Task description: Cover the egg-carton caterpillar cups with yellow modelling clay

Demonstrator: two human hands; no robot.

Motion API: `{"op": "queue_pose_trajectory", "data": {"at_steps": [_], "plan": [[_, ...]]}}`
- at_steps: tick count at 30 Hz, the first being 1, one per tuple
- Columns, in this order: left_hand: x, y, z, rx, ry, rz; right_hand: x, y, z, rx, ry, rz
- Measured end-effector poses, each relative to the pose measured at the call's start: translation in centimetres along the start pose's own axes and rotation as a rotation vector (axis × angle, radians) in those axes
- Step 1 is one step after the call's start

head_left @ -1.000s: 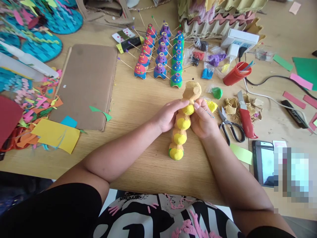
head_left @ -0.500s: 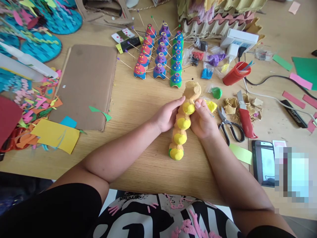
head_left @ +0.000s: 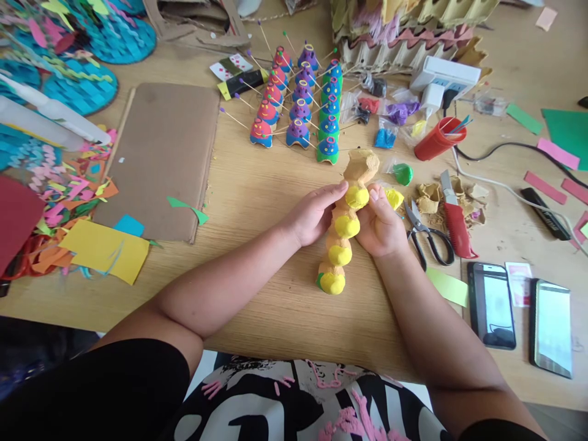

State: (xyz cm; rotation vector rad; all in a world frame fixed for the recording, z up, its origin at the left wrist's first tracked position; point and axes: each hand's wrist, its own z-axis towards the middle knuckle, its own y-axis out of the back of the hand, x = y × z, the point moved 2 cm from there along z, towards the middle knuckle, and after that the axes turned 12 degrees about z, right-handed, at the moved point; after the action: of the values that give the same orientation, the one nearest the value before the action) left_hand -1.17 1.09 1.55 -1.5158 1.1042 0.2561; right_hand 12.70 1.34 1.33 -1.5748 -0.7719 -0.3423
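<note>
- The left hand (head_left: 316, 215) is gripping the left side of an egg-carton strip (head_left: 346, 226), its thumb lying beside the farthest yellow dome.
- The right hand (head_left: 382, 222) is curling in against the strip's right side, its thumb pressing near that same dome.
- Between both hands, the strip is pointing away from the body, showing four yellow domes and a bare tan cup at its far end.
- Black-handled scissors (head_left: 429, 236) and a red box cutter (head_left: 459, 228) are lying right of the hands.
- Beyond, red (head_left: 267, 112), purple (head_left: 300, 111) and blue-green caterpillars (head_left: 328, 127) are standing on the table (head_left: 248, 214).
</note>
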Motion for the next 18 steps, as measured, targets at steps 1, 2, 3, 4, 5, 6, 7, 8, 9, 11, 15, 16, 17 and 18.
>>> {"op": "queue_pose_trajectory", "data": {"at_steps": [1,2,3,4,5,6,7,8,9,11,15,16,17,18], "plan": [[0.03,0.07,0.01,0.008,-0.008,0.006,0.01,0.03,0.01,0.004,0.003,0.006],[0.06,0.15,0.02,0.018,-0.016,0.012,0.02,0.05,0.02,0.007,0.004,0.012],[0.11,0.22,0.03,0.026,-0.021,0.018,0.01,0.08,0.04,0.006,0.005,0.015],[0.15,0.27,0.03,0.03,-0.022,0.023,0.0,0.11,0.05,0.004,0.006,0.014],[0.18,0.32,0.02,0.028,-0.02,0.027,-0.01,0.13,0.06,0.001,0.007,0.009],[0.2,0.33,0.0,0.025,-0.016,0.031,-0.03,0.14,0.07,-0.001,0.007,0.001],[0.19,0.33,-0.03,0.02,-0.013,0.032,-0.05,0.13,0.07,-0.003,0.006,-0.006],[0.17,0.31,-0.07,0.013,-0.01,0.033,-0.07,0.1,0.06,-0.006,0.006,-0.012],[0.12,0.28,-0.1,0.005,-0.011,0.032,-0.08,0.05,0.03,-0.008,0.007,-0.017],[0.0,0.23,-0.16,-0.01,-0.02,0.026,-0.08,-0.09,-0.05,-0.01,0.005,-0.027],[0.04,0.38,-0.14,-0.046,0.016,0.011,-0.06,-0.33,-0.2,-0.003,0.003,-0.062],[0.1,0.44,-0.12,-0.05,0.028,0.009,-0.07,-0.36,-0.22,0.0,0.003,-0.067],[0.16,0.49,-0.11,-0.049,0.032,0.009,-0.08,-0.38,-0.24,0.0,0.003,-0.066],[0.21,0.53,-0.09,-0.047,0.031,0.012,-0.1,-0.41,-0.25,-0.004,0.004,-0.062]]}}
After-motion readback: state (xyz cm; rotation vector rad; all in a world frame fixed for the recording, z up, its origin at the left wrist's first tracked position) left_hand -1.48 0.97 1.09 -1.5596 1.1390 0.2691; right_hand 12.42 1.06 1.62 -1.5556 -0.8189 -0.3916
